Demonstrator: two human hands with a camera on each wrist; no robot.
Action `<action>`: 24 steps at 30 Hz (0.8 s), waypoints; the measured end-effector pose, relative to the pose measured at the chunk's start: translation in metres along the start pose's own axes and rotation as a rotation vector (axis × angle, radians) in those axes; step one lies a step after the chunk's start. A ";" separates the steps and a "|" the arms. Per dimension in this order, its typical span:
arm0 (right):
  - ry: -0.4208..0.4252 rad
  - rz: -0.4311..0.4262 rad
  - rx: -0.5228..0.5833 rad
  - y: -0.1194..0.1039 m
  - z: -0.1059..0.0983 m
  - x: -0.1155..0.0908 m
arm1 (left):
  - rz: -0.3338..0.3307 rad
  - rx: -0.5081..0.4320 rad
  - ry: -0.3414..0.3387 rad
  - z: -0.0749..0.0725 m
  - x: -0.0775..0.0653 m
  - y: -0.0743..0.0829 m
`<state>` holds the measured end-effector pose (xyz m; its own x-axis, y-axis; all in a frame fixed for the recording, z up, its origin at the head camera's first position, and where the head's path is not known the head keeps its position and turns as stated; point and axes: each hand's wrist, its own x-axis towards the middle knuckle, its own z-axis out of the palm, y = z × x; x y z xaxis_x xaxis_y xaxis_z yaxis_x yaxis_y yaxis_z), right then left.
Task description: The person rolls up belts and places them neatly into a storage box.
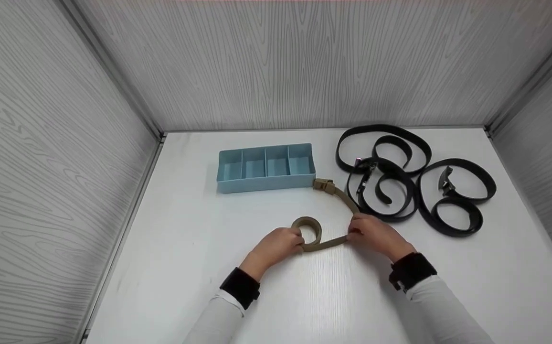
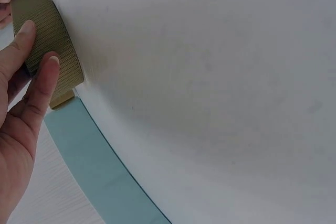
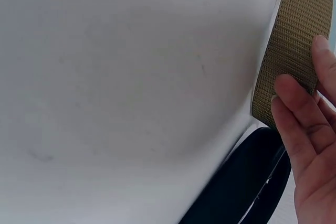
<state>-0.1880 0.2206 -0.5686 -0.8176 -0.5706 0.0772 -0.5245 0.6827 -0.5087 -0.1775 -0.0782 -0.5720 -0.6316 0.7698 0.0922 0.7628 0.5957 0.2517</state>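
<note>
A tan woven belt [image 1: 326, 243] stands on its edge on the white table, one end rolled into a small coil. My left hand [image 1: 283, 243] pinches the belt at the coil's lower left; in the left wrist view, thumb and fingers lie against the webbing [image 2: 50, 35]. Some way to the right, my right hand [image 1: 374, 234] pinches the same strap between thumb and fingers, and the webbing [image 3: 294, 35] shows its ribbed weave in the right wrist view. From there the strap runs up and left to its tan buckle [image 1: 323, 186], beside the blue tray's right corner.
A blue tray [image 1: 266, 183] with several compartments sits toward the back. To the right lie black belts, loosely coiled: one at the back [image 1: 383, 128], one in front of it [image 1: 414, 200] and one farther right [image 1: 488, 184]. Grey wood-grain walls [image 1: 276, 67] enclose the table.
</note>
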 end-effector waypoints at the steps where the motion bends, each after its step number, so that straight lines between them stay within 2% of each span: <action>1: 0.007 -0.007 -0.020 -0.001 0.001 0.000 | 0.003 -0.005 -0.005 0.000 0.001 0.000; 5: 0.037 -0.090 -0.102 -0.006 0.009 0.002 | 0.035 -0.024 -0.032 -0.003 0.003 0.002; 8: 0.055 -0.197 -0.157 -0.012 0.016 0.004 | 0.057 -0.032 -0.058 -0.004 0.004 0.003; 12: 0.066 -0.287 -0.182 -0.017 0.022 0.007 | 0.052 -0.060 -0.095 -0.003 0.004 0.003; 15: 0.054 -0.308 -0.156 -0.022 0.023 0.009 | 0.044 -0.061 -0.096 -0.004 0.004 0.003; 20: -0.009 -0.299 -0.119 -0.032 0.023 0.017 | 0.054 0.015 -0.066 -0.003 0.002 0.002; 24: -0.014 -0.321 -0.125 -0.037 0.028 0.020 | 0.051 0.057 -0.053 -0.002 -0.001 0.003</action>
<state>-0.1783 0.1706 -0.5721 -0.6033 -0.7709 0.2045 -0.7803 0.5174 -0.3514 -0.1750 -0.0774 -0.5697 -0.5846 0.8096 0.0522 0.8014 0.5663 0.1926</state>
